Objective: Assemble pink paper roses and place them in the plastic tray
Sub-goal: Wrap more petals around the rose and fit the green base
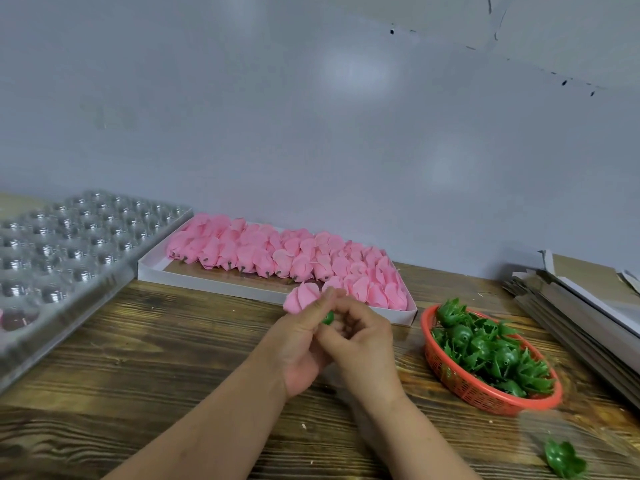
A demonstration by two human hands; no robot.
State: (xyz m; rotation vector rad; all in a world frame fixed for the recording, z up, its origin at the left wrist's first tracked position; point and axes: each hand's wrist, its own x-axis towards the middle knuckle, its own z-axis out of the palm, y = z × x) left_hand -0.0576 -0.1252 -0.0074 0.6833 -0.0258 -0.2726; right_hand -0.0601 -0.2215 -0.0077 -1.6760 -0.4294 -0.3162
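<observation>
Plain grey wall [311, 116] behind; dark, grained wooden counter [156, 358] below. At far left, clear plastic tray [69, 244] of round cells, nearly all unfilled, one pink shape at its near corner. Against the wall, shallow white box [207, 277] packed with pink paper blooms [277, 252], stubs pointing down. At right, red mesh basket [485, 393] heaped with green calyx caps [485, 344]; beyond it, stacked flat cardboard [571, 299]. One loose green cap [564, 460] at the near right edge.

Mid-counter, left hand [298, 344] and right hand [363, 341] pressed together, fingers curled around one pink rose [301, 297] and a green cap [327, 317] at its base.

Probably featherlight, soft, easily creased petals; best pinched low at the stiffer green base, never across the bloom.
</observation>
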